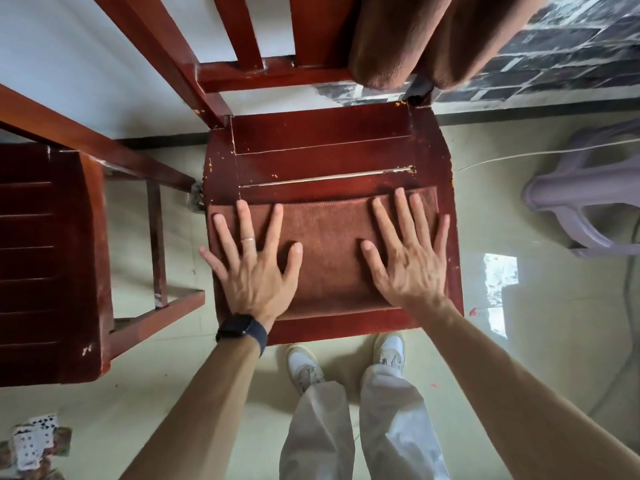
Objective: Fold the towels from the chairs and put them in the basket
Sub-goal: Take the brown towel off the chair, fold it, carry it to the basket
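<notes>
Brown folded terry towel [325, 258] at frame centre is lying under left hand [254, 275] and right hand [410, 261], both pressing flat, fingers spread, on the red wooden chair seat [322, 147].

Hanging towel [426, 39] cut off above; second chair [52, 258] cropped left.

Under your palms the folded towel [327, 258] is a plain rusty brown, close in tone to the dark red-brown chair [322, 147], whose varnish is chipped pale at the edges. The towel over the chair back [415, 39] is the same brown. Your watch [242, 329] is black, your ring [248, 239] silver, your trousers [363, 427] pale grey. The stool [581, 192] looks lilac, perhaps grey.
</notes>
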`<action>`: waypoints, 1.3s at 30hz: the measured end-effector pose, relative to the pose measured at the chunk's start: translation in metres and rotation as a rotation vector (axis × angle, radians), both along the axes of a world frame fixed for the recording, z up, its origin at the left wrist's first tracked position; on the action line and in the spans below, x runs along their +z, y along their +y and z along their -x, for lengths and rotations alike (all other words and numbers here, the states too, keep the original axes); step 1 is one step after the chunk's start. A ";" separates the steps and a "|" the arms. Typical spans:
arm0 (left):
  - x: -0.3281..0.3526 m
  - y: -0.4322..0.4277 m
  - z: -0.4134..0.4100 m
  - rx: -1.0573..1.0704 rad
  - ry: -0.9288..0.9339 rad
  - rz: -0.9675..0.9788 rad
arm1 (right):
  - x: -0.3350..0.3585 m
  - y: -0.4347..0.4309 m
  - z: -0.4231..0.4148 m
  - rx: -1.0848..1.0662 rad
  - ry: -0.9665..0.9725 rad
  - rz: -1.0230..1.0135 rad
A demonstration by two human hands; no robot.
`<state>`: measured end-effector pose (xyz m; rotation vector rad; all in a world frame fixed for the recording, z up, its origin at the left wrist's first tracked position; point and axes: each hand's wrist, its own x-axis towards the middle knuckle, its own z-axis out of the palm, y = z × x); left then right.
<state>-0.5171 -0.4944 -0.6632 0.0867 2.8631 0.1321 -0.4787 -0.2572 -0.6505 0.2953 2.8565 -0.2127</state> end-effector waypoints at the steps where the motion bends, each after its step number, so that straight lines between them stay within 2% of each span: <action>1: 0.001 0.001 0.003 -0.024 0.009 0.011 | -0.001 0.001 -0.001 -0.021 -0.001 0.010; 4: 0.005 0.007 0.028 -0.176 0.015 0.019 | 0.004 -0.005 -0.019 -0.161 -0.021 0.043; 6: 0.008 0.017 0.061 -0.380 0.012 0.032 | 0.010 -0.005 -0.046 -0.262 -0.060 0.026; 8: 0.014 0.038 0.092 -0.602 0.042 0.088 | 0.021 -0.006 -0.074 -0.302 -0.102 -0.003; 10: 0.026 0.063 0.104 -0.671 0.055 0.100 | 0.036 -0.012 -0.095 -0.289 -0.160 -0.004; 13: 0.043 0.090 0.077 -0.459 0.052 -0.009 | 0.057 -0.021 -0.100 -0.299 -0.176 0.044; 15: 0.056 0.096 0.034 -0.171 0.034 -0.130 | 0.069 -0.020 -0.093 -0.393 -0.208 0.115; 19: 0.070 0.081 -0.067 0.496 0.018 -0.373 | 0.078 -0.005 -0.081 -0.687 -0.323 0.386; 22: 0.076 0.071 -0.116 1.052 -0.156 -0.567 | 0.071 0.008 -0.082 -0.791 -0.357 0.496; 24: 0.069 0.066 -0.132 1.257 -0.349 -0.755 | 0.065 0.013 -0.084 -0.822 -0.380 0.533; 26: 0.066 0.066 -0.128 1.210 -0.559 -0.883 | 0.062 0.021 -0.081 -0.857 -0.374 0.579; 27: 0.062 0.065 -0.123 1.211 -0.602 -0.890 | 0.062 0.025 -0.078 -0.866 -0.369 0.599; 30: 0.058 0.053 -0.105 1.240 -0.594 -0.940 | 0.062 0.027 -0.068 -0.890 -0.344 0.670; 33: 0.067 0.043 -0.104 1.130 -0.677 -1.000 | 0.063 0.027 -0.070 -0.959 -0.314 0.768; 34: 0.085 0.032 -0.126 1.113 -0.682 -0.989 | 0.079 0.021 -0.089 -0.960 -0.337 0.832; 39: 0.113 0.026 -0.153 1.097 -0.577 -0.932 | 0.094 0.018 -0.122 -1.049 -0.395 1.008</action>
